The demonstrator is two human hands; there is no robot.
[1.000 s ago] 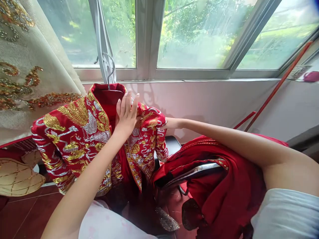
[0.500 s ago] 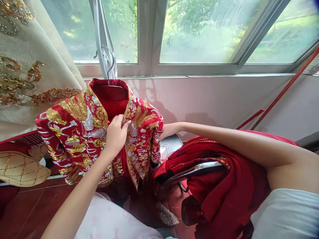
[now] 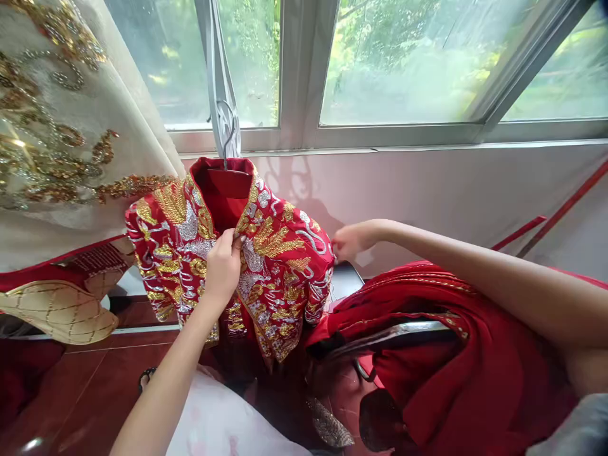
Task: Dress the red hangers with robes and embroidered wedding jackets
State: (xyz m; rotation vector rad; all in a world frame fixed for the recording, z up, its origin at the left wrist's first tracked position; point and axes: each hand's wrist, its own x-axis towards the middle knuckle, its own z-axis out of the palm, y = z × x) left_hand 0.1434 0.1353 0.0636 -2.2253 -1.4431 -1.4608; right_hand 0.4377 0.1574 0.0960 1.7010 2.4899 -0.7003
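Note:
A red jacket [image 3: 280, 253] with gold and silver embroidery hangs on a dark red hanger [image 3: 230, 182], its front parted below the collar. My left hand [image 3: 223, 263] is closed on the jacket's front edge at the upper chest, thumb and fingers pinching the cloth. At the outer side of the sleeve on the right, my right hand [image 3: 356, 240] is closed against the cloth, its fingertips partly hidden behind the sleeve. The hanger's metal hook goes up to a white metal stand [image 3: 218, 76] before the window.
Red cloth [image 3: 456, 354] is draped over a chair on the right. A cream cloth with gold sequins [image 3: 61, 126] hangs at the left, above a cream padded piece with gold lattice lines [image 3: 61, 310]. A red pole [image 3: 570, 202] leans at the wall under the window [image 3: 403, 63].
My right hand has drawn the sleeve outward to the right, so the jacket is turned and spread that way. My left hand keeps its pinch on the front edge. The view has shifted slightly.

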